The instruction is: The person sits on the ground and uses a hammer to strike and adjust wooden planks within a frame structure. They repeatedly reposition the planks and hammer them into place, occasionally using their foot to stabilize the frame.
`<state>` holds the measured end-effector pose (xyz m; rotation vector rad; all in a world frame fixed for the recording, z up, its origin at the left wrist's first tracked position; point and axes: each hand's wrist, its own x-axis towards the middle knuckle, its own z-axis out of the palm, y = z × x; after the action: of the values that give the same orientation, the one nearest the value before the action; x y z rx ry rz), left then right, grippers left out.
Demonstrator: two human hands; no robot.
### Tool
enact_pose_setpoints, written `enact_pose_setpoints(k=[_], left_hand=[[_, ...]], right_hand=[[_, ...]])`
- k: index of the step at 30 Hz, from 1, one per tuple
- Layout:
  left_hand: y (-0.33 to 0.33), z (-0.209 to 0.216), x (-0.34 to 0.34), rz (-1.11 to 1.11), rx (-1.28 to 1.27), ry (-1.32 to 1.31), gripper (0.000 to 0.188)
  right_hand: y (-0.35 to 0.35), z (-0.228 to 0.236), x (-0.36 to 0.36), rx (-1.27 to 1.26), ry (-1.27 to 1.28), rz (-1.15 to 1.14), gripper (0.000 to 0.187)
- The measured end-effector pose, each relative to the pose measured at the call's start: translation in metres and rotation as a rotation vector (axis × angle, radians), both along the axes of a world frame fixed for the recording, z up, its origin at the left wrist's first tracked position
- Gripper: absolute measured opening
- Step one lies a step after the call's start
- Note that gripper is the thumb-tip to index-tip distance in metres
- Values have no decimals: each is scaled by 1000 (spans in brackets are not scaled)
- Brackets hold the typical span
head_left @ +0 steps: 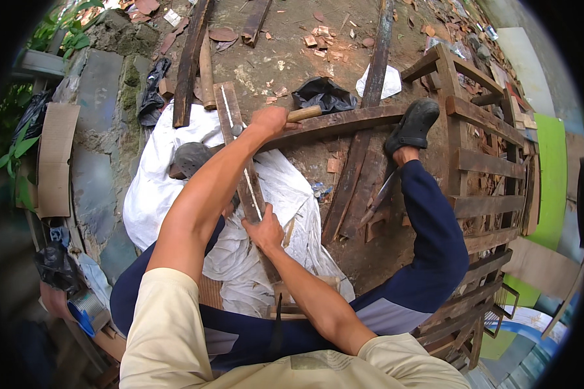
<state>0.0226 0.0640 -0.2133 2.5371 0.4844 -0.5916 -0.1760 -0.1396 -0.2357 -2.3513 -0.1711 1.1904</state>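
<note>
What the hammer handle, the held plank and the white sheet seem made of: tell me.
Hammer handle: probably bare wood, from its pale tan colour.
Held plank: wood, apparently unvarnished, by its dull brown, scuffed face.
White sheet: cloth or woven plastic, matte, judging by its soft creases; I cannot tell which.

head-worn fisheye, left one of a pair, looking pretty much straight down from head height, super wide, shirt (266, 377) right up close, both hands (265, 231) farther off, dirt ground (285, 61) beyond
</note>
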Motion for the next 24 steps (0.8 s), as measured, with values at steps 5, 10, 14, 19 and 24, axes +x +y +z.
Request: enact_pose_setpoints(k=[5, 10, 14, 19, 24], left_hand=[[18, -17, 7, -51, -76, 18, 76], [10, 0, -12, 61, -199, -107, 61], [24, 0, -46, 264, -426, -204, 47], [24, 1, -54, 421, -523, -234, 41], [22, -7, -60, 418, -469, -308, 35]], right_hand=[[-16, -1, 13, 62, -26, -7, 85], [-8, 4, 9, 40, 25, -64, 89], [-7, 6, 13, 17, 25, -68, 97], [-29, -28, 34, 109, 17, 31, 88], [-34, -45, 37, 103, 154, 141, 84]])
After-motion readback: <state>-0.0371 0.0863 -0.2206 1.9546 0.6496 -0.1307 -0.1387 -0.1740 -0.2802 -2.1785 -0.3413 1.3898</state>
